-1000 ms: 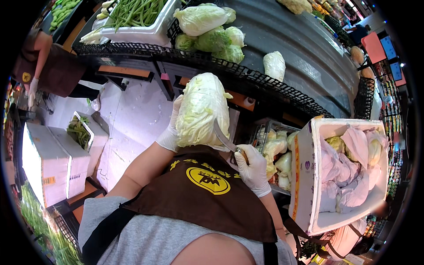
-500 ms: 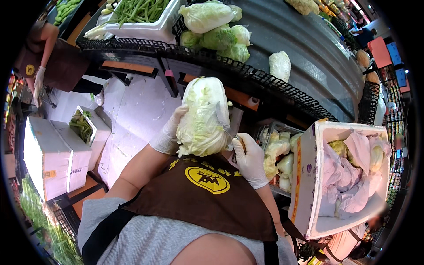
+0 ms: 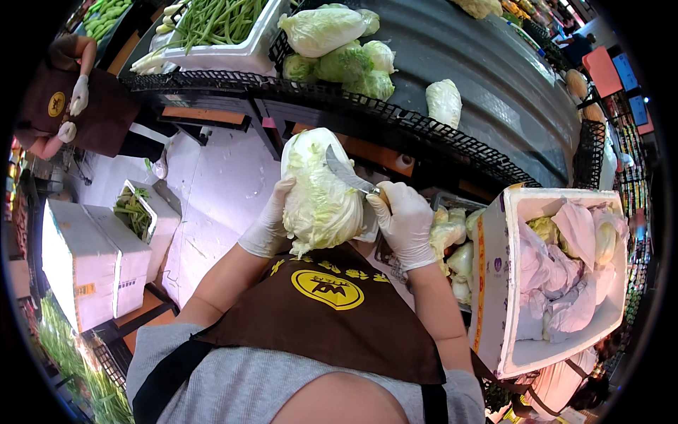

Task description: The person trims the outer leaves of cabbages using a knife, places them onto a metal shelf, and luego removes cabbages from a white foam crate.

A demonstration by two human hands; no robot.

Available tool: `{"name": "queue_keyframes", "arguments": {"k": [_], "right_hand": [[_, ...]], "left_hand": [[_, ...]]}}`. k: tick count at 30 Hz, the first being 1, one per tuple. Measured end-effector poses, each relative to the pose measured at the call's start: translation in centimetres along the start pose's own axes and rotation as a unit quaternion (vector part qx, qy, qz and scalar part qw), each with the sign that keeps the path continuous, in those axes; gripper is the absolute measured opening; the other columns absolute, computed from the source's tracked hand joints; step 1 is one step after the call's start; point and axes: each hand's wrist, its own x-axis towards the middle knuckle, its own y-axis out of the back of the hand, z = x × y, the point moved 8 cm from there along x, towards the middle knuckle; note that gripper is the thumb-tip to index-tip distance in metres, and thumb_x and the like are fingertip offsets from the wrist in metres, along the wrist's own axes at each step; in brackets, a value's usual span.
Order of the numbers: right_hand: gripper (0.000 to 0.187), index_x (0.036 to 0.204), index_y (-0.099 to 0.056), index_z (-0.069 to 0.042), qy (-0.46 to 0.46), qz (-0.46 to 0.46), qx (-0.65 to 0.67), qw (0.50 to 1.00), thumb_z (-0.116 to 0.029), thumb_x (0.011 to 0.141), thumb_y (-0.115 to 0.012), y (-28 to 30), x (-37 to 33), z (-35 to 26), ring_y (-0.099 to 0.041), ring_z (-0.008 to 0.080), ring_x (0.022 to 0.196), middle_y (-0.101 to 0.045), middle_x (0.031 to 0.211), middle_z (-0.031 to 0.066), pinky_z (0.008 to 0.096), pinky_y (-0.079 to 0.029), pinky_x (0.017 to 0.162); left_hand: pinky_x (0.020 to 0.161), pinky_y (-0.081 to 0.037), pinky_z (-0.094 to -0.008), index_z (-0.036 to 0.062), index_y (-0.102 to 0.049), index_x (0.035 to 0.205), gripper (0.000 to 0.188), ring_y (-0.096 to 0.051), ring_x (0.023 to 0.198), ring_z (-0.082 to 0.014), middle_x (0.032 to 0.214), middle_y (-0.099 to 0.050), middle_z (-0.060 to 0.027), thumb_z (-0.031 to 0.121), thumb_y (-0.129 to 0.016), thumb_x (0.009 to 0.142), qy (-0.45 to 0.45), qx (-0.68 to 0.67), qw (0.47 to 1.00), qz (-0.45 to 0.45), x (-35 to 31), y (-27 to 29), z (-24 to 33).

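Observation:
A large pale napa cabbage (image 3: 314, 194) is held up in front of my brown apron. My left hand (image 3: 268, 222), in a white glove, grips it from its left side, with the fingers partly hidden behind it. In my gloved right hand (image 3: 406, 219) is a knife (image 3: 344, 172), the fist closed round its handle. The curved blade points up and left and lies over the cabbage's upper right side; whether it touches the leaves I cannot tell. Loose, ragged leaves hang at the cabbage's lower end.
Ahead runs a grey display counter (image 3: 487, 85) edged with black mesh, bearing several cabbages (image 3: 346, 53) and a white box of green beans (image 3: 219, 25). A foam box (image 3: 512, 283) with wrapped cabbages stands at right. White cartons (image 3: 95, 261) are at left; a gloved co-worker (image 3: 85, 106) stands beyond.
My right hand has risen slightly to the right, and the knife blade has swung up and left over the cabbage. The co-worker's hands have come up.

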Motion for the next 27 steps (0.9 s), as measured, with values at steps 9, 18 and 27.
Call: {"name": "queue_keyframes", "arguments": {"k": [9,18,27], "right_hand": [[0.019,0.091,-0.061,-0.009,-0.064,0.083,0.055,0.993,-0.026,0.085,-0.059,-1.9,0.7,0.2,-0.062,0.0293,0.074,-0.062,0.082,0.0106,0.0351,-0.049,0.063],[0.031,0.098,-0.06,-0.005,-0.246,-0.051,0.248,0.936,-0.029,0.082,-0.072,-0.4,0.0,7.9,-0.055,0.0114,0.071,-0.059,0.076,0.004,0.0264,-0.046,0.069],[0.009,0.082,-0.062,-0.004,-0.357,0.074,0.579,0.73,-0.011,0.086,-0.066,-6.3,1.2,3.6,-0.047,0.0031,0.052,-0.055,0.064,-0.0042,0.0185,-0.036,0.048]], "left_hand": [[0.1,-0.044,-0.0374,0.0,-0.028,0.139,0.075,-0.049,0.119,-0.0253,0.13,-0.048,-0.018,0.033,-0.064,0.082,0.153,0.089,0.982,0.061,-1.4,0.1,-1.7],[0.101,-0.042,-0.0479,0.0017,-0.027,0.141,0.08,-0.048,0.12,-0.033,0.137,-0.042,-0.0203,0.044,-0.057,0.081,0.021,-0.05,0.994,-0.097,1.4,-2.6,0.9],[0.1,-0.043,-0.0394,0.0002,-0.03,0.139,0.071,-0.051,0.117,-0.0288,0.136,-0.043,-0.0196,0.051,-0.043,0.091,0.022,-0.078,0.995,-0.053,1.4,-2.6,1.2]]}}
